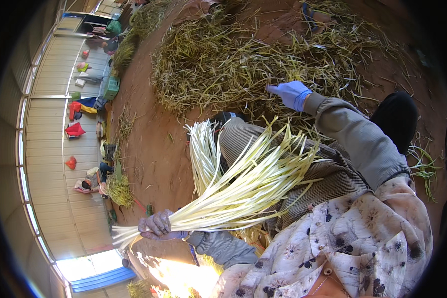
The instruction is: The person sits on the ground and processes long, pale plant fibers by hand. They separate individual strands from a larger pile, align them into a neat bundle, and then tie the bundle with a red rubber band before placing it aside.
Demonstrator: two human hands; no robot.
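Observation:
My left hand, in a soil-stained glove, is closed round the white stalk ends of a bundle of yellow chives. The pale yellow leaves fan out to the right across my checked trouser legs. Behind it, beside my knee, lies a second bunch of white-stalked chives. My right hand, in a blue-violet glove, is over the edge of a wide heap of loose chive leaves. Its fingers look drawn together and point left; anything between them is too small to make out.
Brown soil floor surrounds me. Loose leaves lie at the far right. Along the pale panelled wall are a green crate, hanging bags and clothes. Another person is beside a green pile at left.

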